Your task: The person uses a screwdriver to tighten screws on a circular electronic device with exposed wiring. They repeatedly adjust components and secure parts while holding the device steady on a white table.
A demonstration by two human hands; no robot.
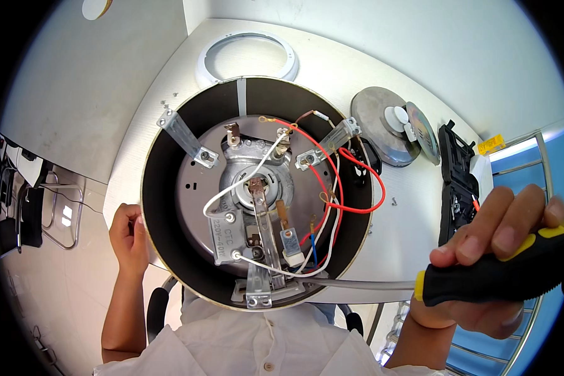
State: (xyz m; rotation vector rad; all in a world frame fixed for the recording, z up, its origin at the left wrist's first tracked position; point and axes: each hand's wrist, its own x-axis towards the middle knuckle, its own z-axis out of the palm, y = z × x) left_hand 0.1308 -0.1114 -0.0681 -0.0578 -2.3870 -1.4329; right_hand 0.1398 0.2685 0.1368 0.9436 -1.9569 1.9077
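Note:
An upturned rice cooker shell [241, 97] stands on the table, its wiring and heating parts laid bare. My right hand [482, 250] is wrapped round the black and yellow handle of a screwdriver [370, 284]. The shaft reaches over the shell's rim to the lower metal bracket [259, 285]; exactly where its tip rests I cannot tell. My left hand [129, 235] is closed against the shell's left outer wall, fingers curled. Inside are red wires [363, 208], white wires [219, 199] and a grey rectangular box [224, 238]. Two more brackets rise at the upper left and right.
A white ring [203, 62] lies behind the shell. To the right are a metal lid with a white knob [379, 103], a disc [423, 131] leaning on it, and an open black tool case [451, 169]. Small screws [394, 201] are scattered on the white table [407, 232].

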